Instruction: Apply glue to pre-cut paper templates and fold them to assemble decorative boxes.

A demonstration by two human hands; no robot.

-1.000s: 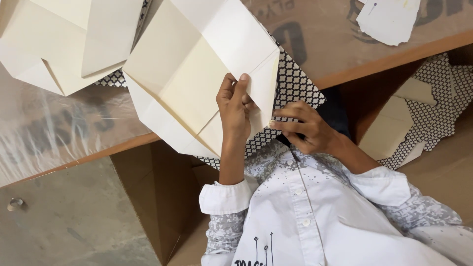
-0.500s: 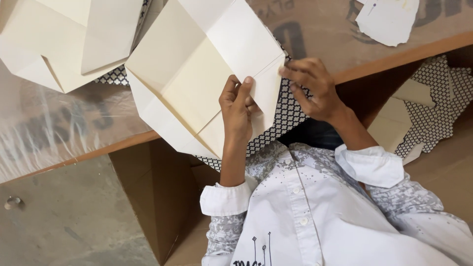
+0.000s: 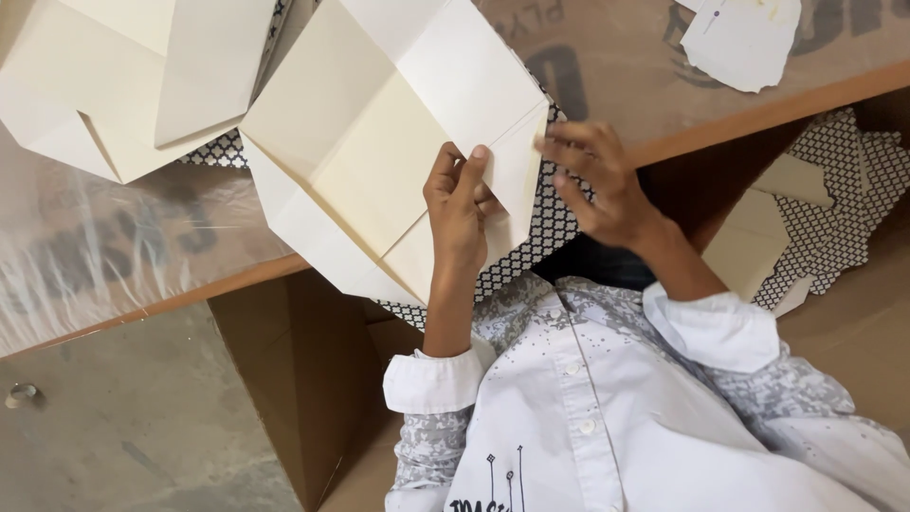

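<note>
The right hand [image 3: 592,185] has lifted, fingers spread loose, while the left hand [image 3: 460,204] still pinches the cream folded sheet [image 3: 379,152].

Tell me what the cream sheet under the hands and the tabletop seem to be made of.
Cream sheet: probably stiff matte paper or thin card; it holds sharp creases, and a black-and-white lattice print shows along its edge. Tabletop: seemingly plywood, with a brown face and a bare wood-coloured edge; clear, glossy, wrinkled plastic film covers part of it.

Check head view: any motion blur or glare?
Head view: right hand smeared by motion at the fingers; left hand sharp, pressing the cream folded paper sheet; soft glare on the clear plastic film covering the wooden table; lighting even, shadows faint.
</note>
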